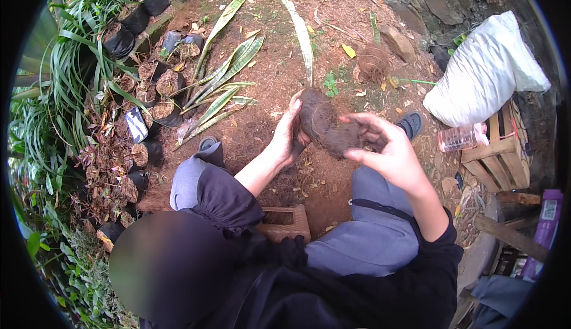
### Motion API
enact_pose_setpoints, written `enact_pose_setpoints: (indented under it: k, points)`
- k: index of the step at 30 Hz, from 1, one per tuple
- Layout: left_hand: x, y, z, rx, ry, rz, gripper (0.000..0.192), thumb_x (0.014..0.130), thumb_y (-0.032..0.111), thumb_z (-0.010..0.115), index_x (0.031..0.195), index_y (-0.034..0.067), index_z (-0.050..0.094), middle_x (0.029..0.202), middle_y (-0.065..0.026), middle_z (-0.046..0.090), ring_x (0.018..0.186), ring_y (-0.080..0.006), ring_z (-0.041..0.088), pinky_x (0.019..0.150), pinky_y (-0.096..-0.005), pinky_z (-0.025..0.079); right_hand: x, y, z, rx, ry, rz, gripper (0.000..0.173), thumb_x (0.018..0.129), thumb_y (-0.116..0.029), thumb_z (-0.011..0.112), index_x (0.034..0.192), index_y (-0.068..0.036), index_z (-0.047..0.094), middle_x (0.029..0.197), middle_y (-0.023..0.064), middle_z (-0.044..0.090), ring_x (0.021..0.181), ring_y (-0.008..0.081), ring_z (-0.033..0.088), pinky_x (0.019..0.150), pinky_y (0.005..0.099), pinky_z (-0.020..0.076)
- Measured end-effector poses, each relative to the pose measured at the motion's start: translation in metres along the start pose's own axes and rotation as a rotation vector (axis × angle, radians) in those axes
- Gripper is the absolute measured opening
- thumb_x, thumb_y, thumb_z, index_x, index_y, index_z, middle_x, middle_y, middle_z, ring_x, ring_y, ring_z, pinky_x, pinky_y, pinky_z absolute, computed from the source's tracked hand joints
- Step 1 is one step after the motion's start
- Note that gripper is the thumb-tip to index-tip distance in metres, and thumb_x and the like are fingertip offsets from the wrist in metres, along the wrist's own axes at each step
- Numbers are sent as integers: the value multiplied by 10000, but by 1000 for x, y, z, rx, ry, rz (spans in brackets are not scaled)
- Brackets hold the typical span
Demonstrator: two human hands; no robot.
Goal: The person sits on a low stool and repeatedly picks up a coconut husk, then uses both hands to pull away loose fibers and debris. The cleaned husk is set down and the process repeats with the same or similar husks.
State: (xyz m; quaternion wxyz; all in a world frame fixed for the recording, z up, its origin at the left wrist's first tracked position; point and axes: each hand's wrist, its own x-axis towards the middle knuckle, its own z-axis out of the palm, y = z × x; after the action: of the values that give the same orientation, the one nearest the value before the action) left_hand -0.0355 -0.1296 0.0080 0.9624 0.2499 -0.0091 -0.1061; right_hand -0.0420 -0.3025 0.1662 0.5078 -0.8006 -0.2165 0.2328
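Note:
Before me, both hands hold a dark, lumpy clump of soil wrapped in brown fibre (316,115). My left hand (287,135) cups its left side, with the fingers partly hidden behind it. My right hand (386,144) grips the lower right lobe between thumb and fingers; soil darkens the fingers. A pale variegated snake plant leaf (298,30) runs up from the top of the clump; whether its base sits inside cannot be seen. Further right on the ground rests a round ball of brown fibre (374,61). Several cut-looking snake plant leaves (236,61) lie to the left.
Black plant bags (119,39) and leafy plants line the left side. A white sack (479,70), pink bottle (461,137) and wooden crate (495,161) stand at right. Stones (399,43) edge the soil. Beneath me is a brown plastic stool (301,226).

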Motion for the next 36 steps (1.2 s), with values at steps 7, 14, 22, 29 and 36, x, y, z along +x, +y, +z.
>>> enact_pose_setpoints:
  k: [7,14,22,29,36]
  points:
    - [-9,-21,-11,-59,-178,52,874,839,351,711,1491,212,145,1460,-97,334,1332,-290,399,1050,-447,419,16,34,12,-204,203,33,511,705,-134,824,1160,-76,598,1017,63,664,898,143,638,803,298,520]
    - [-8,-18,-2,177,-44,12,1066,713,10,789,1508,137,89,1450,-127,332,1352,-260,361,1107,-440,340,21,52,-1,-402,277,-67,709,661,-215,859,1255,-47,510,1121,104,607,1020,203,609,863,334,495]
    - [-5,3,1,167,-71,-130,1017,739,57,797,1506,87,131,1456,-137,358,1343,-266,387,1097,-427,362,35,68,-8,-335,260,-130,905,629,-331,881,1357,-33,434,1292,147,498,1221,270,493,999,393,427]
    - [-2,14,6,104,-65,-142,876,839,211,711,1514,122,160,1488,-149,335,1361,-333,372,1103,-485,357,34,67,-12,-375,247,-131,926,622,-391,876,1355,-37,435,1302,162,486,1251,295,476,1049,413,388]
    - [-5,9,1,70,-213,-48,848,830,162,707,1495,90,185,1431,-157,392,1313,-292,428,1087,-457,383,24,54,-5,-533,322,-294,777,684,-362,832,1333,-101,495,1295,137,502,1226,310,486,1015,441,371]
